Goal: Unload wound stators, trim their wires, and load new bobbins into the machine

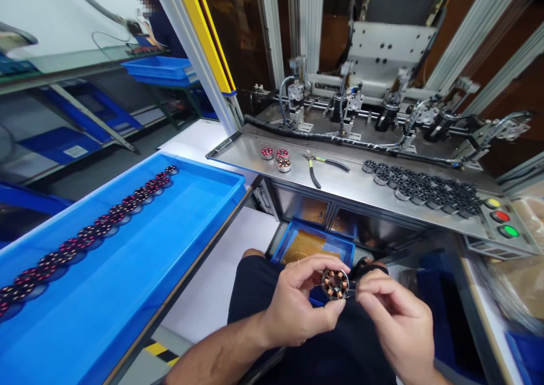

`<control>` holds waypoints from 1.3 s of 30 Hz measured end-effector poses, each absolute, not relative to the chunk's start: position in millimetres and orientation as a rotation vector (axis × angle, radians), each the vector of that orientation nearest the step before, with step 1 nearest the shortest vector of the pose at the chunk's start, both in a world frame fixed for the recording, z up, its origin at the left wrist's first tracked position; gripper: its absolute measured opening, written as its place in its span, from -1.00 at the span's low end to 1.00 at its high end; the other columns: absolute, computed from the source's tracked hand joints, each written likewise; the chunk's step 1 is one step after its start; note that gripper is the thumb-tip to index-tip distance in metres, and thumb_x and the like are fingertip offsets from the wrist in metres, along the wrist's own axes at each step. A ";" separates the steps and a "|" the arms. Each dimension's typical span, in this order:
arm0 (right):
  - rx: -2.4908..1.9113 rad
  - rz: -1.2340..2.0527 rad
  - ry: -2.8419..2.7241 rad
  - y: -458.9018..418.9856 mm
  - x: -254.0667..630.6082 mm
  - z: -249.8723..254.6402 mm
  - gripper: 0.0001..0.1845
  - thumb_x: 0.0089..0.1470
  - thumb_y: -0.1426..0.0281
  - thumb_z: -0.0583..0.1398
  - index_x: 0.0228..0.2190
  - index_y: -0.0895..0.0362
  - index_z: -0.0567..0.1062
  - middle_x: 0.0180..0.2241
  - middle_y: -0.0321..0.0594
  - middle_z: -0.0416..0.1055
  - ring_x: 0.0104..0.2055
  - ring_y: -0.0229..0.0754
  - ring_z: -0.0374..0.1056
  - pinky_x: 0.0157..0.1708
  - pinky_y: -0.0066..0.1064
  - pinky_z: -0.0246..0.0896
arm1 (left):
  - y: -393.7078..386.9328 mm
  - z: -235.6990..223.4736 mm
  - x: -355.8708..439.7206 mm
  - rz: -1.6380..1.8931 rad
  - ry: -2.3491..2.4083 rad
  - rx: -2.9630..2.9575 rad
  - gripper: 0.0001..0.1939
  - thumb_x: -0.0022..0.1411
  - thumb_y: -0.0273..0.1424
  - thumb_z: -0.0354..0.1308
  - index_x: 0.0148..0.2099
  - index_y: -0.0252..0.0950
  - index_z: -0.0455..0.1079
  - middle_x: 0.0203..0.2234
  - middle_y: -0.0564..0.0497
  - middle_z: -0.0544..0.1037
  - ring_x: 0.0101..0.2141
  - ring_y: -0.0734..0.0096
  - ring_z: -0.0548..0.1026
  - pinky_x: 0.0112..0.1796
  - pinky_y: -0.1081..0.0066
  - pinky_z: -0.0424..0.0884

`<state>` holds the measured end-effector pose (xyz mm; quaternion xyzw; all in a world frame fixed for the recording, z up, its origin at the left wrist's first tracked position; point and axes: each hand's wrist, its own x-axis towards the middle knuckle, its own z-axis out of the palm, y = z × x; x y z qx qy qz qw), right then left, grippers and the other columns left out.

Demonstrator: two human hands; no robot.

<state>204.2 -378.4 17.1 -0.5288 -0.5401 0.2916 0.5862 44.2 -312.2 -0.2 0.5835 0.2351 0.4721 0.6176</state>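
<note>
My left hand [304, 300] is closed around the rim of a wound motor stator [335, 284], a small ring with copper coils facing me, held above my lap. Just right of it, my right hand [395, 314] has thumb and forefinger pinched together on what looks like a thin wire end coming off the stator's side. Another fine wire sticks up near the left knuckles. On the metal bench ahead lie three finished-looking stators [283, 155] with red and copper parts, and beside them green-and-black handled pliers [325, 165], their handles spread apart.
Rows of black stator cores [420, 185] cover the bench's right side, near a button box [505, 221]. A large blue tray [140, 249] at left holds a line of wound stators. Winding machinery [382, 107] stands behind; a blue bin [312, 243] sits below the bench. A person works far left.
</note>
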 end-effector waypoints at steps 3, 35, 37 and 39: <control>-1.215 0.602 -1.388 -381.1 211.6 12.1 -0.82 0.12 0.57 0.22 -0.28 0.05 0.51 -0.40 -0.25 0.46 -0.32 -0.23 0.42 -0.32 -0.45 0.39 | -310.9 0.3 41.6 1.068 0.531 1.347 -0.48 -0.06 -0.73 0.28 -0.05 -0.19 0.52 -0.17 -0.03 0.61 -0.17 0.29 0.58 -0.12 0.42 0.51; -0.743 0.503 -1.938 -355.7 238.3 37.7 -0.60 0.13 0.45 0.29 0.02 0.00 0.49 -0.05 -0.07 0.43 -0.04 -0.03 0.36 -0.14 -0.04 0.39 | -314.7 13.6 46.2 0.720 0.334 0.867 -0.61 -0.08 -0.60 0.40 -0.13 -0.34 0.55 -0.33 -0.01 0.66 -0.35 0.53 0.58 -0.26 0.60 0.45; -0.745 0.454 -1.960 -355.6 235.0 40.3 -0.64 0.12 0.50 0.29 -0.03 0.00 0.52 -0.06 -0.11 0.44 -0.03 -0.06 0.36 -0.15 -0.09 0.41 | -313.8 14.8 45.9 0.672 0.339 0.838 -0.65 -0.07 -0.55 0.43 -0.16 -0.35 0.54 -0.34 -0.03 0.67 -0.36 0.51 0.59 -0.27 0.58 0.46; -0.809 0.339 -1.946 -358.5 229.9 41.4 -0.65 0.11 0.54 0.29 -0.08 -0.02 0.55 -0.13 -0.15 0.48 -0.09 -0.11 0.39 -0.21 -0.20 0.44 | -312.6 15.5 45.4 0.636 0.346 0.799 -0.64 -0.09 -0.49 0.46 -0.17 -0.36 0.54 -0.35 -0.06 0.67 -0.36 0.46 0.60 -0.28 0.54 0.49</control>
